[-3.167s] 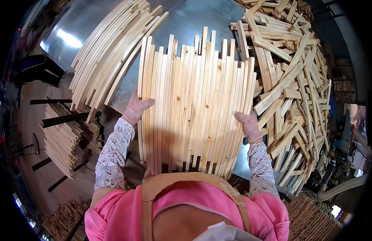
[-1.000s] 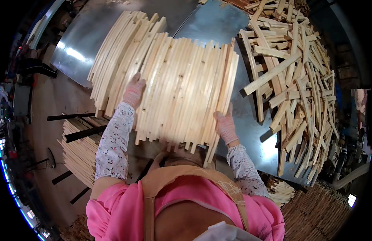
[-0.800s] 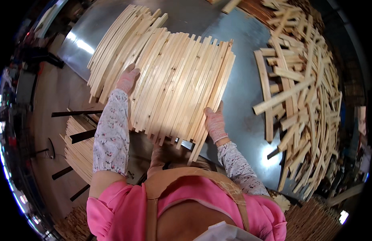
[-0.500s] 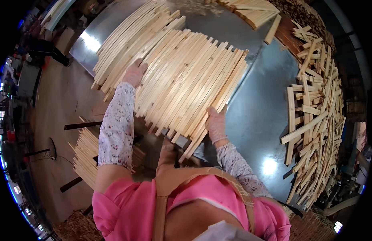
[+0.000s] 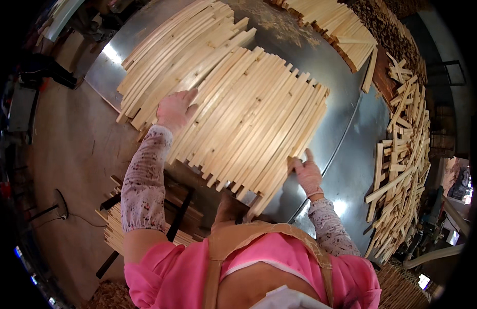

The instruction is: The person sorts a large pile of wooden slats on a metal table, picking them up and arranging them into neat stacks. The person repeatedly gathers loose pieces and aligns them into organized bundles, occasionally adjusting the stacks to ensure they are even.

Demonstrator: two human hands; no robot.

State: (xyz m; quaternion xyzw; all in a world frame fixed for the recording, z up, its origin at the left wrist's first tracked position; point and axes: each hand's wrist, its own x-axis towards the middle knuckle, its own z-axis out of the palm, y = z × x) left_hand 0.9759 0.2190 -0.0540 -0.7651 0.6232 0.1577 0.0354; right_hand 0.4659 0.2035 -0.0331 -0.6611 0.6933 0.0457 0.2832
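Note:
A layer of long, pale wooden strips (image 5: pixel 248 113) lies side by side in front of me, with uneven ends toward my body. At its left side, my gloved left hand (image 5: pixel 175 109) rests with fingers stretched and thumb apart, by the gap to a second stack of wooden strips (image 5: pixel 171 56). My gloved right hand (image 5: pixel 306 176) is beside the right edge of the layer, near its close end. Its thumb and forefinger are spread, and the thumb side is at or close to the outermost strip; whether it touches is unclear.
Under the strips is a shiny metal tabletop (image 5: pixel 343 154) with a seam. A heap of loose wood pieces (image 5: pixel 400 175) covers its right side. More strips (image 5: pixel 336 28) lie at the far side near wood shavings (image 5: pixel 279 26). Below left, strips (image 5: pixel 115 226) rest on a dark metal frame (image 5: pixel 180 215).
My right hand has loosened from the layer's right edge and opened outward. The fingers of my left hand have straightened along the left side. The whole view has shifted somewhat.

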